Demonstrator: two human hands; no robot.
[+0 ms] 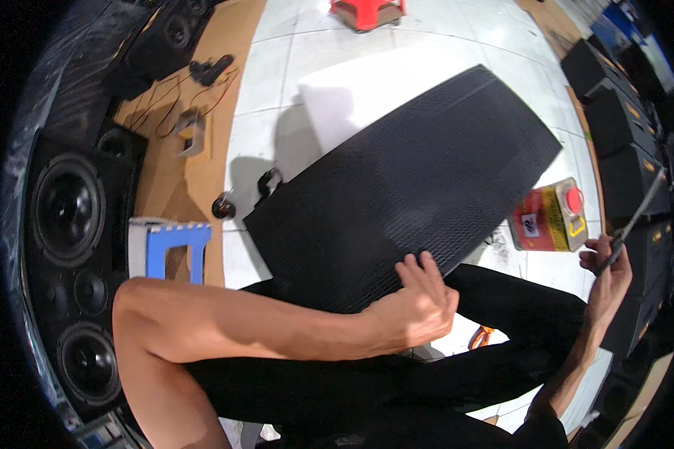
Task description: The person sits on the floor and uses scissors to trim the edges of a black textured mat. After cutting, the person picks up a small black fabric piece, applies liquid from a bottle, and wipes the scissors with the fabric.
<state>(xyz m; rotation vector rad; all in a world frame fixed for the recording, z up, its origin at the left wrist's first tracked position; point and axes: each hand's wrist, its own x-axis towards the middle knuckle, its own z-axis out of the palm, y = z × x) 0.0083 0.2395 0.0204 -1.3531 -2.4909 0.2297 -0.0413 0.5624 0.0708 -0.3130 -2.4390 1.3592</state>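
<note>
A large black rectangular panel (397,172) with a mesh-like textured face slants across the middle, its near end at my lap. My left hand (419,307) rests on its near right edge, fingers stretched out over the face and gripping nothing. To the right, clear of the panel, my right hand (610,280) is closed on a long thin grey tool (640,209) that points up and away. Its exact kind is hard to make out. Between the panel and my right hand stands a red and yellow can (550,217) with a red cap.
Black speakers (67,217) line the left, beside a blue and white step stool (176,247). A dark round object (222,206) sits near the panel's left corner. More black boxes (614,120) stand along the right. A red stool (367,11) is at the far end.
</note>
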